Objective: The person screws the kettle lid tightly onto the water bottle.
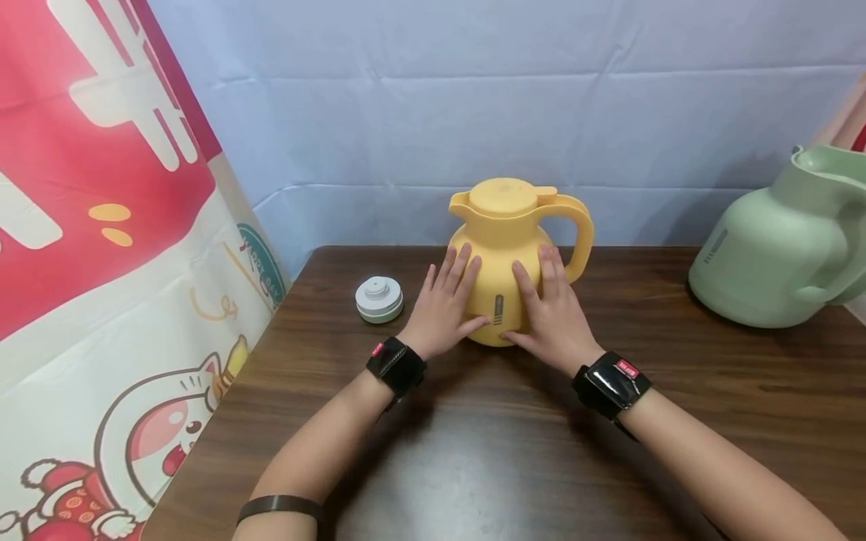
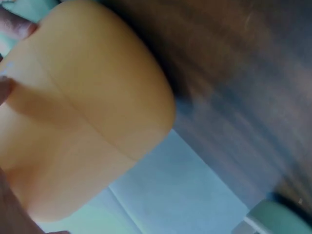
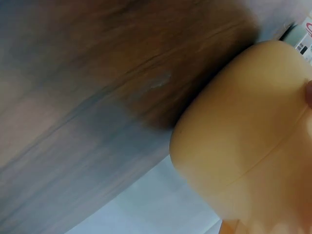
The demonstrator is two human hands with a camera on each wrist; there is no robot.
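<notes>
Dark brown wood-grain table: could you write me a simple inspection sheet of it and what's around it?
Surface: dark brown wood-grain table; glare towards the front.
Job's things: yellow, round-bodied, plastic-looking pitcher, upright, handle at right.
Clutter: round whitish lid-like piece at left; pale green, round-bodied, plastic-looking jug at right, cut off by the picture.
Hands: left hand and right hand on the pitcher, fingers spread.
Cables: none clearly identifiable.
Surroundings: pale blue cloth behind; red-and-white printed cloth at left.
</notes>
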